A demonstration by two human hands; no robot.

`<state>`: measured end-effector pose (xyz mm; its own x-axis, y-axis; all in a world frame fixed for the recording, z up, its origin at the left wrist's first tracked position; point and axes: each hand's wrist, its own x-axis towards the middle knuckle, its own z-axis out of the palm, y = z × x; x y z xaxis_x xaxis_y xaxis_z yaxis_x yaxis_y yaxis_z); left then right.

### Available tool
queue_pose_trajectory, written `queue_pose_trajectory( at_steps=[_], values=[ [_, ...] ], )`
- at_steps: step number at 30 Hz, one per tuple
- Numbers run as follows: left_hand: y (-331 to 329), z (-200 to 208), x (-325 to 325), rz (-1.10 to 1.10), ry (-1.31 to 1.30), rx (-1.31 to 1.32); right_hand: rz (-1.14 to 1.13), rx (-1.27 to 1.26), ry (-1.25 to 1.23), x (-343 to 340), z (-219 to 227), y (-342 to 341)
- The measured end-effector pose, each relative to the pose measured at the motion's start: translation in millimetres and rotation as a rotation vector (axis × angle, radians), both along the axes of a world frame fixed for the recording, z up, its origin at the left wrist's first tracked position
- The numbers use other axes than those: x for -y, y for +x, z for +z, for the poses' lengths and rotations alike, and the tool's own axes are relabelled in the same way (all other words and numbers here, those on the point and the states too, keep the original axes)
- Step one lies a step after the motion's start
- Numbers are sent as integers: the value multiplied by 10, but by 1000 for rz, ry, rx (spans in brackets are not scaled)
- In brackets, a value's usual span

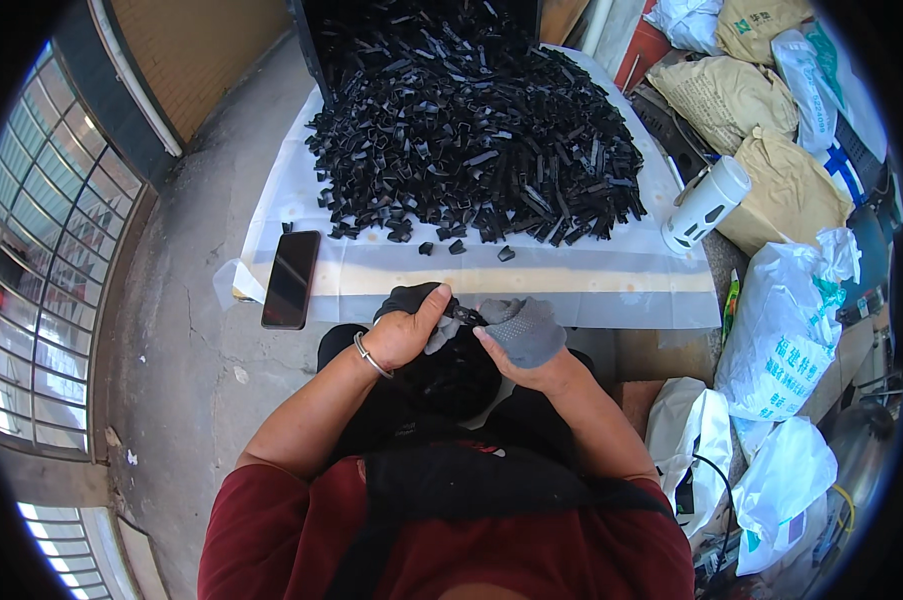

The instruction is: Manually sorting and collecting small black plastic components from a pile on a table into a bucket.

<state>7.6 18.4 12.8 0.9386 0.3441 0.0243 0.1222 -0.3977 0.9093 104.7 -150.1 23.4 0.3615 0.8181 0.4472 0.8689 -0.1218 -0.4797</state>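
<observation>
Over my lap, close to the table's near edge, both hands meet around a small black part, apparently plastic. My left hand, in a dark glove that leaves the thumb bare, is closed on one end of it. My right hand, in a grey dotted glove with bare thumb, pinches the other end. The fingers hide much of the part. Below them, between my knees, is a dark mass that I cannot make out clearly. A large heap of similar black parts covers the far half of the table.
A white sheet covers the table. A black phone lies at its left edge, and a white bottle stands at the right. Several loose parts lie before the heap. Sacks and white bags crowd the right side; a barred window is left.
</observation>
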Motion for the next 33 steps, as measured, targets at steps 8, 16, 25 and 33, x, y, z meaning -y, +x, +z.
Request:
queue_pose_trajectory(
  at_steps=[8, 16, 25, 33],
  values=[
    [30, 31, 100, -68, 146, 175, -133, 299, -123, -70, 33, -119],
    [-13, 174, 111, -44, -59, 3, -82, 278, 89, 46, 9, -97],
    [14, 141, 120, -122, -7, -7, -168, 396, -110, 8, 105, -155],
    [39, 16, 130, -220, 455, -147, -35, 87, -19, 4, -297, -150]
  ],
)
